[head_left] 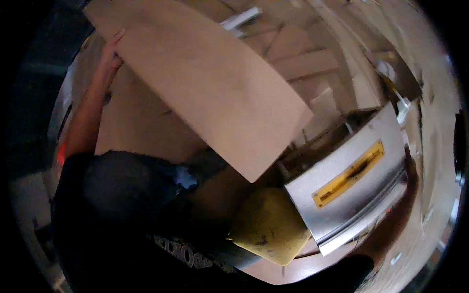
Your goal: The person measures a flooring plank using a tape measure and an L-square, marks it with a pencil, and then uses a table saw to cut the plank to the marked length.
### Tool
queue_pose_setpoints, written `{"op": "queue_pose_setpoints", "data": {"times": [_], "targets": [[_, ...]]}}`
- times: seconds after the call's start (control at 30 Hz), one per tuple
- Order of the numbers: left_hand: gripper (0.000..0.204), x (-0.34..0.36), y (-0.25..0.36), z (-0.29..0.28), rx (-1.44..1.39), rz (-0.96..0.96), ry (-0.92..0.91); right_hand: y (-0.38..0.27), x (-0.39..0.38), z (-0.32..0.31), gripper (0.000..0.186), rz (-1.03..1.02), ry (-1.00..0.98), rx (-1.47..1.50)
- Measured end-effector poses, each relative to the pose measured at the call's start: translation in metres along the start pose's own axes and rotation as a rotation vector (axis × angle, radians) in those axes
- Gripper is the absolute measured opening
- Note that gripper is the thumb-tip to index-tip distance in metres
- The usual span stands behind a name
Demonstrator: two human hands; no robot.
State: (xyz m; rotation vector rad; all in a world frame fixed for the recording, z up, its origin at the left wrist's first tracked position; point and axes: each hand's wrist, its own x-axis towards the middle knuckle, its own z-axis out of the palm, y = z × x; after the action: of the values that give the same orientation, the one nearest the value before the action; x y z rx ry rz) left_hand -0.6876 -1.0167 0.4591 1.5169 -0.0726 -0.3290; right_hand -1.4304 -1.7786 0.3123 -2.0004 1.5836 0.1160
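Observation:
My left hand (115,51) is closed on the long edge of a wide brown board (210,83), near its far left corner. The board slants across the upper middle, its near corner hanging over my lap. To the right is a silver metal saw table (351,171), apparently a table saw, tilted, with a yellow slotted insert (349,173). My right forearm curves up around the saw's right side. At its right edge my right hand (413,163) is dark and blurred, its fingers mostly hidden.
A scuffed yellow panel (271,227) lies close to my body, left of the saw. Several brown board offcuts (308,63) are strewn beyond the board. A white strip (242,19) lies at the far side, and a white-and-yellow object (403,107) at the right.

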Motion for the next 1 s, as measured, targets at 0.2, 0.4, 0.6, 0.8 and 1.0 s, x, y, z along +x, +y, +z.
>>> {"op": "queue_pose_setpoints", "data": {"times": [0.2,0.4,0.6,0.8,1.0], "targets": [[0.047,-0.015,0.016,-0.084,-0.429,-0.382,-0.721,0.032,-0.035,-0.003,0.085,-0.255,0.249,0.619],[0.047,-0.091,0.028,-0.101,-0.209,0.331,-0.127,0.053,-0.194,0.09,0.07,-0.231,0.799,-0.111],[0.042,-0.134,0.066,-0.164,-0.165,0.533,-0.219,0.055,-0.323,0.131,0.059,0.002,0.432,-0.676],[0.051,-0.199,0.154,-0.219,-0.104,0.792,-0.267,0.036,-0.357,0.145,0.042,-0.139,0.554,-0.59],[0.054,-0.267,0.245,-0.276,-0.113,0.688,-0.188,0.003,-0.383,0.142,0.04,-0.065,0.557,-0.418]]}}
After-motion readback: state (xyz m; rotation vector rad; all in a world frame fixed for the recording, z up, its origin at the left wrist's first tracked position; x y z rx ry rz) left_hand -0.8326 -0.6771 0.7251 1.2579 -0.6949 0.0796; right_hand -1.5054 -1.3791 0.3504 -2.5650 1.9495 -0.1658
